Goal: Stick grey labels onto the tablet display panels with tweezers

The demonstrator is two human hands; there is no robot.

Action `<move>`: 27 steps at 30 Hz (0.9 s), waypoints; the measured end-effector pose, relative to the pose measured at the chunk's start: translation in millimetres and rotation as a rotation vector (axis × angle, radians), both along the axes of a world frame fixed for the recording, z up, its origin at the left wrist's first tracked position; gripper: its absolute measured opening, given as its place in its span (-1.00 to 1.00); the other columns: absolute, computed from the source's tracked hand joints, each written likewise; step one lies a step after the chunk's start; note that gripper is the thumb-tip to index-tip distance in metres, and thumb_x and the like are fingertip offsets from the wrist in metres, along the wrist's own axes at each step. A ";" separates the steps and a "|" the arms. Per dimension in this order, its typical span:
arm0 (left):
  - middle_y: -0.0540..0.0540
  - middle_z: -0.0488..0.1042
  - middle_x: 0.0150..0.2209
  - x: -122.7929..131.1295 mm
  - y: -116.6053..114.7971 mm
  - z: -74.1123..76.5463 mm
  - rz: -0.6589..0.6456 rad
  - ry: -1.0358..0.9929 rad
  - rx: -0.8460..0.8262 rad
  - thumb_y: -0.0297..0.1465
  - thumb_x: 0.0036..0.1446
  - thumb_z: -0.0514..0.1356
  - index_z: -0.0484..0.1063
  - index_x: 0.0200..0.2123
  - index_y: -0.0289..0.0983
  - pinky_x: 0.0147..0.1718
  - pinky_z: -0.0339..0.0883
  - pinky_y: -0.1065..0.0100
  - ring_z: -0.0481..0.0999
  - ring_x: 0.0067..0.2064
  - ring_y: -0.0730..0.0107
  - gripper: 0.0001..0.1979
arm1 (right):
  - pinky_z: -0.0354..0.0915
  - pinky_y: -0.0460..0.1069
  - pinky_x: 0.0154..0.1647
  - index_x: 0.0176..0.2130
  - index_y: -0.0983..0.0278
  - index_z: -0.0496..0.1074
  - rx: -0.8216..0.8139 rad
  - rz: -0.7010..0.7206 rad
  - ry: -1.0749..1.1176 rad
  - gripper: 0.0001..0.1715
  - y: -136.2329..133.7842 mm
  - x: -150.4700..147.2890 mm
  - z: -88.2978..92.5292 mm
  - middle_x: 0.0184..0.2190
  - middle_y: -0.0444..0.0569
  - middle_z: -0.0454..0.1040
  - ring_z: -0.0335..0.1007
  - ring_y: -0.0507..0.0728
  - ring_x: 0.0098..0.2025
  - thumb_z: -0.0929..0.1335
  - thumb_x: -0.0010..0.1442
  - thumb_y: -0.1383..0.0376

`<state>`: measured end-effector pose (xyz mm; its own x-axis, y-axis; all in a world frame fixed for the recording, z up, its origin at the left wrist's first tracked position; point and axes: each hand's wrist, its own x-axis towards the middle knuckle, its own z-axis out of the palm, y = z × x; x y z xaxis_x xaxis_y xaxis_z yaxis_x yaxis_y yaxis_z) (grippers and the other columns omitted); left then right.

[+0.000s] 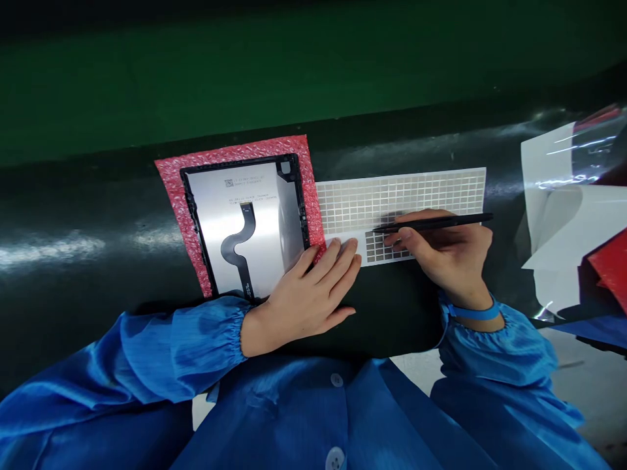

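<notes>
On the dark table: sheet of small grey stickers (pixel 441 189), lying flat, its left end against the pink foam sheet (pixel 192 241). Slim black tool (pixel 435 223) clamped in right hand (pixel 448 258), tip at the sticker grid; can't tell if it's touching. Left hand (pixel 308 294) palm down, fingers extended and not gripping, across the foam edge and sticker sheet's lower left. Screen panel (pixel 215 215) on the foam, silver back up, black ribbon cable (pixel 228 249) snaking down it. Far right: white paper (pixel 548 160), red piece (pixel 611 267).
</notes>
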<state>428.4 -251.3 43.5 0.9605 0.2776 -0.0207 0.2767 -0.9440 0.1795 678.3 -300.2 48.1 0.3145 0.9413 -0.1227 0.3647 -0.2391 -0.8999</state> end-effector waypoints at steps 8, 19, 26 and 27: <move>-0.43 0.09 0.48 0.1 1.1 0.5 -0.005 0.001 0.001 -0.04 0.48 -0.06 0.17 0.44 -0.53 0.27 0.22 -0.04 0.20 0.43 -0.19 -0.26 | 0.63 0.14 -0.33 -0.13 0.03 0.66 -0.012 -0.013 0.051 -0.88 2.1 2.1 -1.6 -0.39 -0.13 0.66 0.64 0.19 -0.37 0.53 0.28 0.18; -0.47 0.21 0.42 -6.8 -0.5 13.6 0.000 -0.121 -0.023 -0.07 0.46 0.02 0.33 0.31 -0.53 0.34 0.13 -0.06 0.20 0.42 -0.23 -0.33 | 0.66 0.02 -0.28 -0.18 0.16 0.67 -0.028 -0.077 0.415 -0.85 30.8 -29.9 3.0 -0.39 -0.12 0.68 0.67 0.12 -0.41 0.54 0.27 0.16; -0.27 0.56 -0.14 -39.8 20.8 10.1 0.229 -0.206 0.034 -0.16 0.47 0.05 0.45 0.18 -0.47 -0.26 0.40 0.18 0.53 -0.16 0.09 -0.50 | 0.70 0.06 -0.18 -0.15 0.16 0.66 -0.061 -0.044 0.510 -0.83 57.3 -71.0 -11.8 -0.35 -0.10 0.70 0.71 0.15 -0.33 0.54 0.27 0.15; -0.28 0.55 -0.13 -42.3 24.5 7.7 0.263 -0.180 0.055 -0.17 0.47 0.05 0.42 0.21 -0.48 -0.26 0.41 0.18 0.53 -0.15 0.08 -0.48 | 0.70 0.08 -0.16 -0.15 0.16 0.66 -0.064 -0.048 0.501 -0.84 57.6 -72.9 -12.2 -0.35 -0.10 0.70 0.71 0.15 -0.31 0.54 0.28 0.16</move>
<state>386.1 -226.8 51.2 0.8426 0.5127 0.1649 0.4809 -0.8541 0.1980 605.4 -242.6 35.9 0.2453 0.9129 -0.3262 -0.1207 -0.3051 -0.9447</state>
